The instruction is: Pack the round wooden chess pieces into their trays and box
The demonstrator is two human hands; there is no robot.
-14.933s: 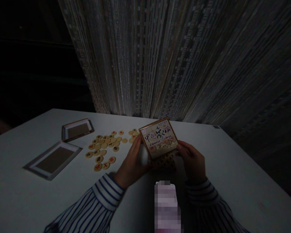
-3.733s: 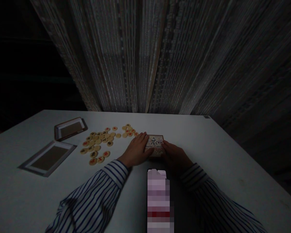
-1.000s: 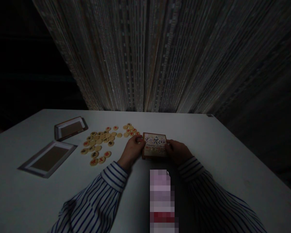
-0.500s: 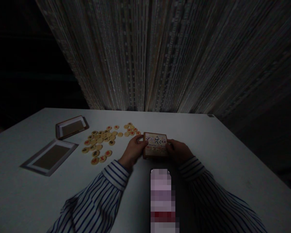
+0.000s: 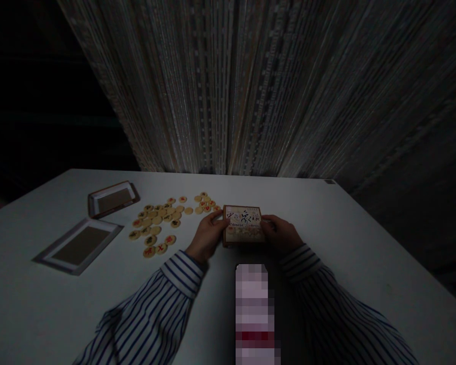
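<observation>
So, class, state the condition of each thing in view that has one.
Chess box: lid on, label up
Left hand: holding the box's left side
Right hand: holding its right side
Chess pieces: loose, some characters up, some blank
Far tray: open, hollow side up
Near tray: open, hollow side up
Curtain: hanging
Phone: screen pixelated

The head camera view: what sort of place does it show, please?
Probably a dim indoor room, perhaps in a home: a patterned curtain hangs behind a white table, with a Chinese chess box and loose round pieces in view.
</observation>
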